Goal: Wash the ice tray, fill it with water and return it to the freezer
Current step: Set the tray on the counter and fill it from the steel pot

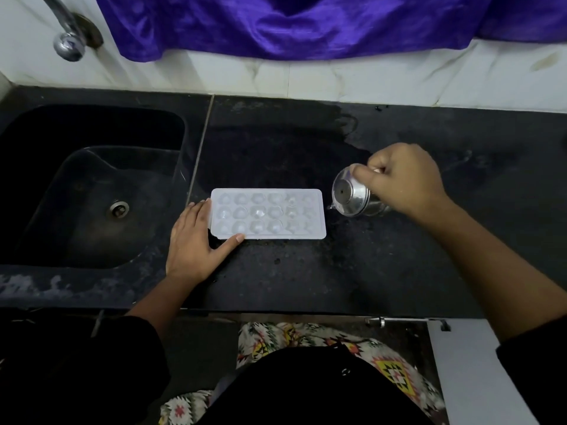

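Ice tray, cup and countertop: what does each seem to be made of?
Ice tray: likely white plastic, matte and faintly translucent, with moulded rounded cells. Cup, tipped in the right hand: apparently stainless steel, with a mirror-like shine and bright reflections. Countertop: looks like polished black stone, perhaps granite, speckled and showing a seam beside the sink. The left hand steadies the tray.

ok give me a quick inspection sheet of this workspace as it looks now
surface: black stone counter, wet patches near the back
job's things: white plastic ice tray flat on counter; steel cup tipped toward the tray's right end
clutter: nothing seen
hands: left hand flat against the tray's left edge; right hand gripping the cup
cables: nothing seen
surroundings: black sink on the left, chrome tap above it, purple cloth on the white wall
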The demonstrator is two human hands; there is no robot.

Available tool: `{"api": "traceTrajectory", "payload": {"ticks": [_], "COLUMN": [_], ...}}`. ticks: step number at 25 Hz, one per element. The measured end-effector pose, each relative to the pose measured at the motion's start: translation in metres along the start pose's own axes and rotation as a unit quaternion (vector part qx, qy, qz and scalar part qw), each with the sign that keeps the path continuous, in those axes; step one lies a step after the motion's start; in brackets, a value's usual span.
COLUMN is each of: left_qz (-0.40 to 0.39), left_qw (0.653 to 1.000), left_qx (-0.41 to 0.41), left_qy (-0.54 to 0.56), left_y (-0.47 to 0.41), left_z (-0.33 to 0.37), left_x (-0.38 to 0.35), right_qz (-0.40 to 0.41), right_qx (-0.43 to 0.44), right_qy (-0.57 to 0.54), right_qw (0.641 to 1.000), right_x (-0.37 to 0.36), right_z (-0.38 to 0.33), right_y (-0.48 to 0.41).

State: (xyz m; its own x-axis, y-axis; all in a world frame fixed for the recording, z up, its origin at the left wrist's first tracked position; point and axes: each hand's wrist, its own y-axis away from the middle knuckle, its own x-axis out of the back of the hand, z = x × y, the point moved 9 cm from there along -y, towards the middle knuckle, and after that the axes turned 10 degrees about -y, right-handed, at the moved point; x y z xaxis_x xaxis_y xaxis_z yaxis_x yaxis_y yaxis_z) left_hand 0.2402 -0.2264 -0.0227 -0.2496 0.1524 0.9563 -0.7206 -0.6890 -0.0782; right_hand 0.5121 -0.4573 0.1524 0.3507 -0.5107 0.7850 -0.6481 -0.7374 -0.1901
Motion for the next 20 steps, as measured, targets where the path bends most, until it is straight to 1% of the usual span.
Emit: {"api": "traceTrajectory", "payload": {"ticks": [3,5,7,9,11,13,15,17,19,20], "left_qz": [0.001,0.001,0.002,0.003,0.003,0.001,0.003,0.004,0.002,0.002], "left_qw": [1.000,1.000,1.000,1.000,1.000,1.000,1.000,1.000,1.000,1.000], "left_qx": [-0.001,0.000,0.000,-0.001,-0.001,-0.001,-0.004,-0.005,-0.005,-0.005], "left_qy": [0.001,0.000,0.000,0.001,0.003,0.001,0.000,-0.003,-0.005,-0.005], "left_y": [0.000,0.000,0.000,0.000,0.001,0.000,0.000,-0.001,-0.001,0.000], "left_z": [0.000,0.001,0.001,0.001,0.001,0.000,0.001,0.001,0.001,0.001], "left_x": [0.001,0.002,0.002,0.002,0.003,0.003,0.003,0.003,0.003,0.003], "right_qz": [-0.022,-0.032,-0.030,-0.020,-0.013,-0.008,0.013,0.044,0.066,0.068], "right_qx": [0.036,0.054,0.058,0.039,0.007,-0.038,-0.093,-0.134,-0.148,-0.144], "right_qy": [0.090,0.122,0.131,0.102,0.031,-0.089,-0.218,-0.324,-0.388,-0.405], "right_qw": [0.995,0.991,0.989,0.994,0.999,0.995,0.971,0.936,0.907,0.901], "right_x": [-0.013,-0.019,-0.021,-0.017,-0.010,-0.002,0.005,0.006,0.004,0.001], "right_z": [-0.017,-0.025,-0.028,-0.021,-0.008,0.011,0.029,0.039,0.041,0.037], "right_y": [-0.004,-0.004,-0.005,-0.006,-0.006,-0.005,-0.001,0.003,0.004,0.003]}}
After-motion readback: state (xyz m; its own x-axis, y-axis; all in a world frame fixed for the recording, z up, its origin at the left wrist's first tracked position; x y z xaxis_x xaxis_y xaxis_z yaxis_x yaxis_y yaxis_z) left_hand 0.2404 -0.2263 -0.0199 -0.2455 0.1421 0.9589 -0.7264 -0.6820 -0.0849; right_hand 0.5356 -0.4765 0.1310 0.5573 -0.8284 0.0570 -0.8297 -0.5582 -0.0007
